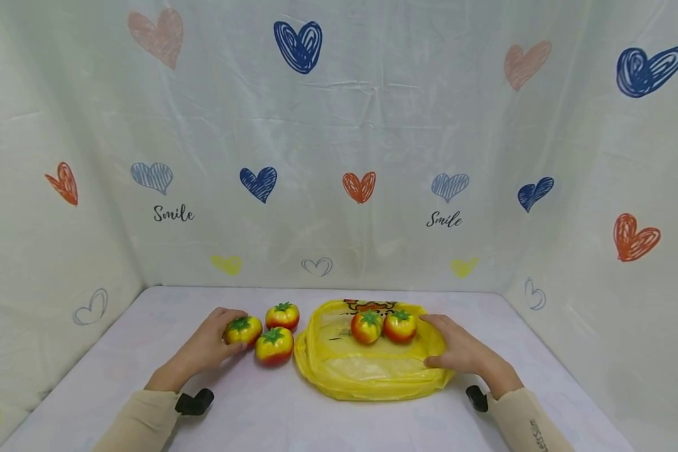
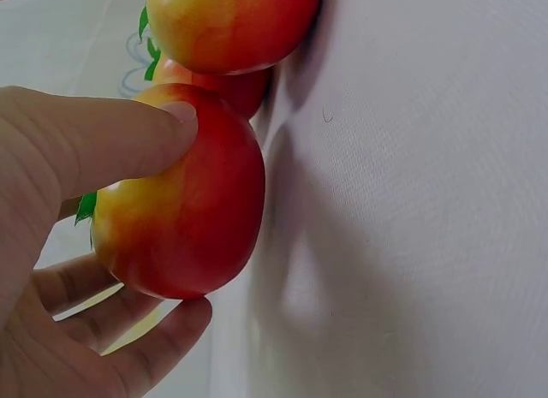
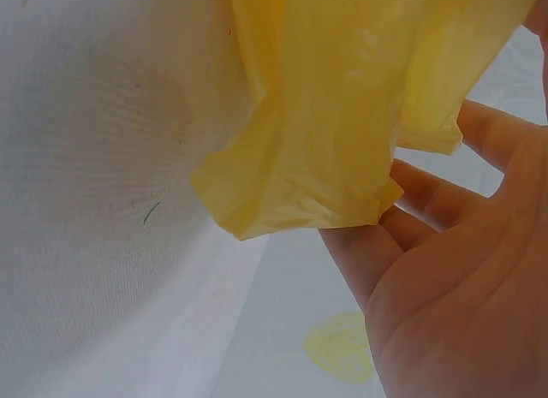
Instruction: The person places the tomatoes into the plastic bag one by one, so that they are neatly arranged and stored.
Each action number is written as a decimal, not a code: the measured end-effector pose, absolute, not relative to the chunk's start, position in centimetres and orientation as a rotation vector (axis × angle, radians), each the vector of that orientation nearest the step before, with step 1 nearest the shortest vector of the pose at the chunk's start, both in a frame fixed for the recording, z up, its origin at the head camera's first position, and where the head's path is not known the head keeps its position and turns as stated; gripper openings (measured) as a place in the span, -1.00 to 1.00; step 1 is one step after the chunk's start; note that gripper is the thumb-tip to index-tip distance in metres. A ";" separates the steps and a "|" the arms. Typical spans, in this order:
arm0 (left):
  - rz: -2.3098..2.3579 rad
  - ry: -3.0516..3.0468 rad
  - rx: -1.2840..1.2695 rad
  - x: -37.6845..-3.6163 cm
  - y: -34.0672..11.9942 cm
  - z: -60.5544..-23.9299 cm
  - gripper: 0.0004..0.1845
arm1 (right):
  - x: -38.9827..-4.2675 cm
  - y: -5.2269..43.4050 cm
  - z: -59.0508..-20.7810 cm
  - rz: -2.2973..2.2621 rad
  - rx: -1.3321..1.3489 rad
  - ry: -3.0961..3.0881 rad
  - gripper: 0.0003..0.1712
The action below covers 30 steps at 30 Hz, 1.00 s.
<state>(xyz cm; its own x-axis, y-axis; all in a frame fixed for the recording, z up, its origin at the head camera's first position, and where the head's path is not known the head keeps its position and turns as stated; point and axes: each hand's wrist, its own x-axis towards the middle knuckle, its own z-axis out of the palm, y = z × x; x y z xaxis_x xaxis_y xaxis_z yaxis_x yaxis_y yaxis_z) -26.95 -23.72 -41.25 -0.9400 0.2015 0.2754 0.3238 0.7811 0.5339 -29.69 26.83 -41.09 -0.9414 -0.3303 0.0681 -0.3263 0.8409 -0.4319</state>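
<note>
My left hand (image 1: pixel 217 338) grips a red-and-yellow tomato (image 1: pixel 243 330) with a green leafy top, at the left of the group. In the left wrist view the thumb lies across that tomato (image 2: pixel 184 218) and the fingers reach round its other side. Two more tomatoes, one farther back (image 1: pixel 282 316) and one nearer (image 1: pixel 274 347), sit just to its right. My right hand (image 1: pixel 457 347) is at the right edge of a yellow plastic bag (image 1: pixel 367 389), fingers spread and loosely bent. In the right wrist view the bag's edge (image 3: pixel 317 158) overlaps the fingertips.
Two tomatoes, a left one (image 1: pixel 366 327) and a right one (image 1: pixel 400 326), rest on the flat bag, near its printed picture. Everything is on a pale cloth-covered table (image 1: pixel 248 414). A white curtain (image 1: pixel 339 138) with printed hearts encloses the back and sides.
</note>
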 end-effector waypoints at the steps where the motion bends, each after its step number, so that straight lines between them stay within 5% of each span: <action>1: -0.882 -2.768 -0.414 -27.0 -23.8 -41.2 -0.42 | -29.7 26.9 -41.1 -0.705 -0.536 3.007 -0.05; 30: -0.827 -2.633 -0.498 -25.7 -23.2 -38.5 -0.44 | -29.6 26.8 -41.1 -0.711 -0.536 3.007 -0.03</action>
